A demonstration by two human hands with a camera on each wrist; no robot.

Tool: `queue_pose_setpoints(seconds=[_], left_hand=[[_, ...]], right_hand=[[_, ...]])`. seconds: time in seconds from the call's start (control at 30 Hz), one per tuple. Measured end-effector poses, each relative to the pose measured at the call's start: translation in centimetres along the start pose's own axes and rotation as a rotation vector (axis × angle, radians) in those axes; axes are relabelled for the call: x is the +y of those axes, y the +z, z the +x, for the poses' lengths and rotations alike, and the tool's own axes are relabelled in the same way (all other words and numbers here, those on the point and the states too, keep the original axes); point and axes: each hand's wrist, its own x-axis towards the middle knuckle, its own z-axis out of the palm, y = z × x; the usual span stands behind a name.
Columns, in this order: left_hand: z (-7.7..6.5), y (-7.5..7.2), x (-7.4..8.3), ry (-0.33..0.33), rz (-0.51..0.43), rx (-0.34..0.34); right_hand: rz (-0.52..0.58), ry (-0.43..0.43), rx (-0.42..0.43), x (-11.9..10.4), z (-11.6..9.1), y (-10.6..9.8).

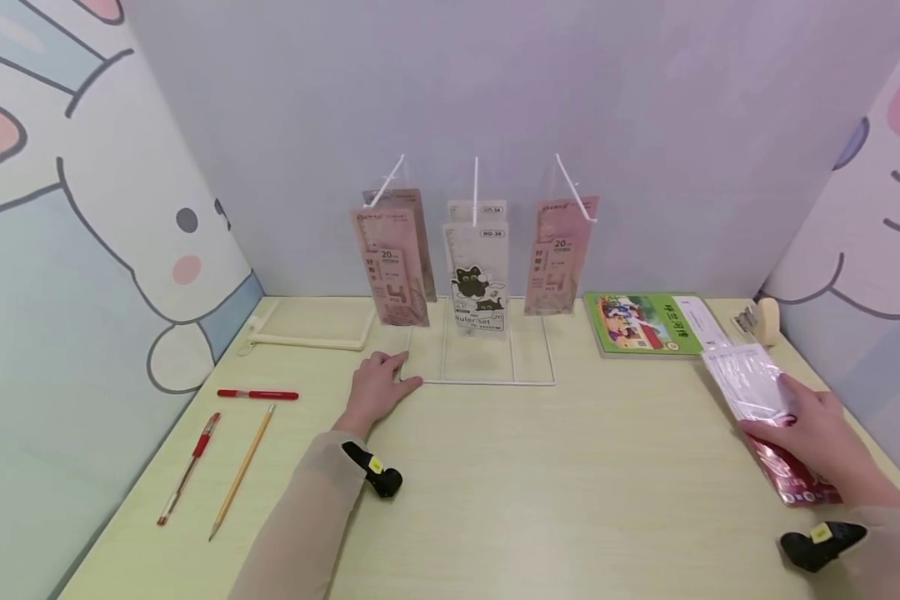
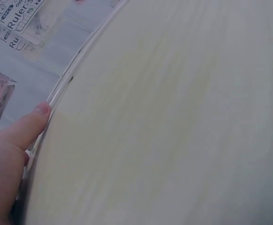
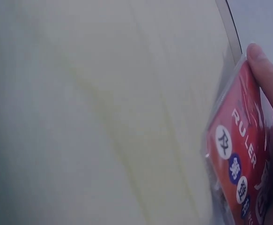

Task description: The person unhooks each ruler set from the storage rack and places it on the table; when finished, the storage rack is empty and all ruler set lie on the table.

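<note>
My left hand (image 1: 375, 387) holds the front left corner of a white wire display rack (image 1: 487, 383), its thumb against the wire base in the left wrist view. Pink ruler set packets (image 1: 393, 275) hang from the rack's left hook, and white ruler set packets (image 1: 480, 283) with a black cat print hang in the middle. A pink ruler set packet (image 1: 558, 267) is on the right hook. At the far right, my right hand (image 1: 817, 425) grips a clear ruler set packet (image 3: 241, 150) with a red printed end. Part of that packet is hidden behind the hand.
On the left lie a red pen (image 1: 258, 394), a red-capped clear pen (image 1: 189, 467), a yellow pencil (image 1: 243, 471) and a pale zip pouch (image 1: 311, 325). A green book (image 1: 645, 323) lies back right beside a tape dispenser (image 1: 761, 322). Walls enclose the table's back and sides.
</note>
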Motion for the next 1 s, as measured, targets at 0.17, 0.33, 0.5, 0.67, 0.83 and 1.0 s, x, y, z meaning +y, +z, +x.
queue_pose_setpoints(seconds=[0.17, 0.33, 0.5, 0.67, 0.83, 1.0], left_hand=[[-0.1, -0.1, -0.2, -0.008, -0.003, 0.000], [0.0, 0.0, -0.1, 0.004, -0.003, 0.004], [0.1, 0.1, -0.3, 0.011, 0.006, 0.004], [0.0, 0.1, -0.2, 0.009, 0.005, 0.004], [-0.1, -0.1, 0.0, 0.007, 0.011, 0.003], [0.0, 0.0, 0.0, 0.002, 0.007, -0.001]], right_hand=[[-0.030, -0.007, 0.018, 1.4, -0.2, 0.3], [-0.048, 0.003, 0.024, 2.8, -0.4, 0.2], [-0.071, 0.081, -0.021, 3.6, -0.5, -0.3], [-0.098, 0.090, -0.028, 4.5, -0.5, -0.5], [-0.095, 0.096, -0.062, 5.0, -0.5, -0.6], [-0.097, 0.101, -0.107, 5.0, -0.6, -0.9]])
